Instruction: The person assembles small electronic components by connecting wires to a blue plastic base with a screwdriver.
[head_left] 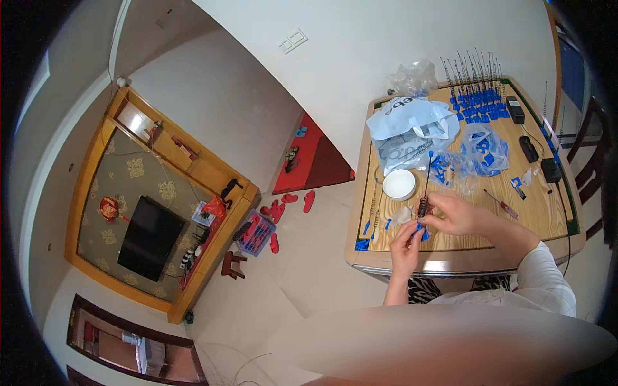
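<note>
Over the near edge of the table, my right hand is closed around a dark coil spring. A thin rod with a blue tip rises upright from it. Just below, my left hand pinches a small blue plastic piece at the spring's lower end; the fingers partly hide how the two meet. Beside my hands stands a round white bowl. To the left lie a loose spring with a blue end and a small blue part.
Blue-based spring rods stand in rows at the back right. Clear bags of blue parts and a pale blue plastic bag lie mid-table. A screwdriver, a black adapter and its cable are on the right.
</note>
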{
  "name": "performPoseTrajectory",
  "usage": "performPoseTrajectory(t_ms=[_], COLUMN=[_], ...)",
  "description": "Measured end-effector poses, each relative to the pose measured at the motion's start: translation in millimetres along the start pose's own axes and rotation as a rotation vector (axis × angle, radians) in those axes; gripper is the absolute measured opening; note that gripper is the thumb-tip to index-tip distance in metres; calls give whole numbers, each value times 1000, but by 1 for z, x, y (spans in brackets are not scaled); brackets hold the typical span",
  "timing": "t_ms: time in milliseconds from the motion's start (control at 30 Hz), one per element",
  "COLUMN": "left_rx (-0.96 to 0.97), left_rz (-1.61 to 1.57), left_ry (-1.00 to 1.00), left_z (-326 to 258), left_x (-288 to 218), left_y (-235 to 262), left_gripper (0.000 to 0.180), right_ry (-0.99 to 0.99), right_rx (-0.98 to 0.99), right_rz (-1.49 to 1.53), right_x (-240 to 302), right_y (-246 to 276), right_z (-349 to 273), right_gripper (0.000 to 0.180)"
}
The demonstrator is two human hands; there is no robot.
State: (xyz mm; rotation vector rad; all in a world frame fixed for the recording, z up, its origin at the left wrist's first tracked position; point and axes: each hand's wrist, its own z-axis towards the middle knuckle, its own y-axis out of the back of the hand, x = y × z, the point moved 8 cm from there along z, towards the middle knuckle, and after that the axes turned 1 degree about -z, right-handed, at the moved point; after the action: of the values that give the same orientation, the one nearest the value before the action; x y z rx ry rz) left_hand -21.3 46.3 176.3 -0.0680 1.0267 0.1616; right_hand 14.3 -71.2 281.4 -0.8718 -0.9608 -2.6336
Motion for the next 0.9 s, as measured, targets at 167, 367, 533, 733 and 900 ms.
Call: performPoseTrajectory(t_ms=[167, 367, 533, 733, 900], left_rx=[5, -11, -4, -8, 4], left_rz=[-22, -59, -52, -2, -24], left_ry=[39, 70, 76, 30, 72], left_z=[1, 0, 1, 1, 2], left_x=[0, 4, 3, 2, 0], left_y=[0, 1, 0, 1, 0], left_gripper=[18, 18, 18, 18, 18], right_ry=[-34, 20, -34, 17, -41], right_rx=[-1, 3, -8, -17, 20], right_rz=[21, -6, 0, 15, 19], right_x=[-5, 3, -9, 1, -1], right_y=[-1, 0, -1, -1, 0], right_z=[2, 3, 2, 4, 4], right_gripper=[26, 26, 25, 24, 24])
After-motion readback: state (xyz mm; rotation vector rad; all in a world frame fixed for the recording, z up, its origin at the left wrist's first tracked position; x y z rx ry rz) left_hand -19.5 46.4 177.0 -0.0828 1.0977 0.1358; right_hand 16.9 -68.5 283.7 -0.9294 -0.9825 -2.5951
